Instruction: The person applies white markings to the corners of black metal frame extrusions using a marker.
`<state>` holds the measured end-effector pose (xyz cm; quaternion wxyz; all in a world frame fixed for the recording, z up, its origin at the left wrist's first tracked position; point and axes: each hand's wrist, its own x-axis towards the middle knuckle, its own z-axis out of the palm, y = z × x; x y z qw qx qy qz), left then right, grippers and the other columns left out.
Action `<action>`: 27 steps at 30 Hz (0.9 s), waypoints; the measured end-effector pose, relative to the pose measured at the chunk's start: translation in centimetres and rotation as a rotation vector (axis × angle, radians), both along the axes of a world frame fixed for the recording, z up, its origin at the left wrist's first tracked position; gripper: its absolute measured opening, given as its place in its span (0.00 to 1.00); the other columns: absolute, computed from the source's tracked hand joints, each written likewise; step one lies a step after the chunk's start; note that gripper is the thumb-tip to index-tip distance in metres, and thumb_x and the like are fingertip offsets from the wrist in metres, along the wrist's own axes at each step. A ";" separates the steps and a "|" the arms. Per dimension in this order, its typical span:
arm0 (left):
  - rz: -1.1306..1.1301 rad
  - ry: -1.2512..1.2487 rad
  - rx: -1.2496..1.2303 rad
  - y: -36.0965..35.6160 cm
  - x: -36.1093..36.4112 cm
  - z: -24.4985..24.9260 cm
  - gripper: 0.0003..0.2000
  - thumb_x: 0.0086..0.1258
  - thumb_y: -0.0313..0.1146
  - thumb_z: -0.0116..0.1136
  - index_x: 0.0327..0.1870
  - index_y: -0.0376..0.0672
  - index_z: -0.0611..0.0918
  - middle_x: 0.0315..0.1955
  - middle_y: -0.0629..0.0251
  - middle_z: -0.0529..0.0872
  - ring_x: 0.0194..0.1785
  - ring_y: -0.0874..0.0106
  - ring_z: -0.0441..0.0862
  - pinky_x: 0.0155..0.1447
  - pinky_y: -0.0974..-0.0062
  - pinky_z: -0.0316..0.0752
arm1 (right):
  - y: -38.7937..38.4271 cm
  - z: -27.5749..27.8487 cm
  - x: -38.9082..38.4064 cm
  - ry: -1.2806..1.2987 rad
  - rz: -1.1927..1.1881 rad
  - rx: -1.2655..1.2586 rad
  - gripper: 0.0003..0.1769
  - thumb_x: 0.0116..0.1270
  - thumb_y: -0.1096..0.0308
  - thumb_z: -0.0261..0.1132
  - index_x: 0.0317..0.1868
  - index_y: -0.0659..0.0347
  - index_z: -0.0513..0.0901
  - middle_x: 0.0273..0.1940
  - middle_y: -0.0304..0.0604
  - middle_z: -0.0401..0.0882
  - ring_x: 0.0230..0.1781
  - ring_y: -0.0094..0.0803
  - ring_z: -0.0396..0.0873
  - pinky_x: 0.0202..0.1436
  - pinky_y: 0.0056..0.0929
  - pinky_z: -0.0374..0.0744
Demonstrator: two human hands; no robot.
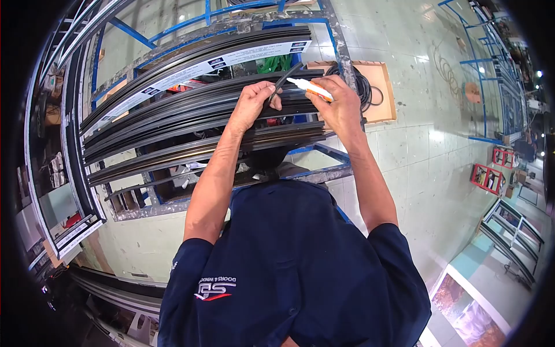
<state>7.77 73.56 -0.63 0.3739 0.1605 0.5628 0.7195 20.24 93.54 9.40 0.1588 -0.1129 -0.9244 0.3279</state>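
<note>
Pinched closed round a strip (290,74), the left hand (251,106) risked drips from the nearby bottle (306,85) clasped by the right hand (342,106).

Left hand (252,106) gripping black strip (291,73); right hand (340,105) holding white tube (312,88) nearby.

The long dark bars (202,124) at the upper left look smooth and a bit shiny. The floor (404,156) on the right is shiny tile. The shirt (295,254) at the bottom is soft, matt cloth. The blue frame (134,32) at the top looks like painted metal.
</note>
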 end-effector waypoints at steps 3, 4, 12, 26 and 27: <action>0.006 0.022 -0.008 0.0 0.0 0.1 0.14 0.85 0.36 0.51 0.48 0.33 0.86 0.27 0.63 0.88 0.33 0.73 0.84 0.47 0.74 0.79 | -0.3 0.0 -0.3 0.001 0.014 0.005 0.18 0.61 0.64 0.79 0.52 0.56 0.92 0.47 0.38 0.89 0.46 0.40 0.89 0.51 0.33 0.85; 0.010 0.012 -0.009 0.0 0.0 0.1 0.14 0.85 0.35 0.51 0.48 0.33 0.86 0.27 0.63 0.88 0.33 0.73 0.84 0.48 0.73 0.79 | -0.3 -0.1 -0.4 0.003 0.019 0.009 0.18 0.61 0.64 0.79 0.52 0.56 0.92 0.47 0.38 0.89 0.46 0.40 0.89 0.50 0.33 0.85; 0.005 -0.015 0.022 0.0 -0.1 -0.2 0.15 0.85 0.36 0.51 0.47 0.33 0.86 0.26 0.63 0.87 0.32 0.72 0.85 0.46 0.73 0.81 | -0.4 -0.1 -0.7 0.005 0.047 0.014 0.18 0.62 0.66 0.79 0.52 0.60 0.91 0.46 0.40 0.89 0.43 0.38 0.89 0.46 0.31 0.85; -0.018 -0.079 0.069 -0.2 -0.4 0.6 0.14 0.84 0.34 0.51 0.48 0.32 0.85 0.23 0.62 0.84 0.33 0.68 0.84 0.51 0.68 0.82 | -0.5 0.0 -1.2 -0.009 0.017 0.042 0.17 0.63 0.67 0.78 0.52 0.60 0.91 0.48 0.40 0.89 0.45 0.41 0.90 0.48 0.33 0.86; -0.013 -0.075 0.069 -0.2 -0.3 0.6 0.14 0.84 0.35 0.51 0.48 0.31 0.85 0.23 0.62 0.84 0.32 0.69 0.84 0.51 0.67 0.82 | -0.4 0.0 -1.2 -0.005 0.021 0.052 0.17 0.62 0.67 0.78 0.52 0.60 0.91 0.48 0.41 0.89 0.45 0.41 0.90 0.48 0.34 0.86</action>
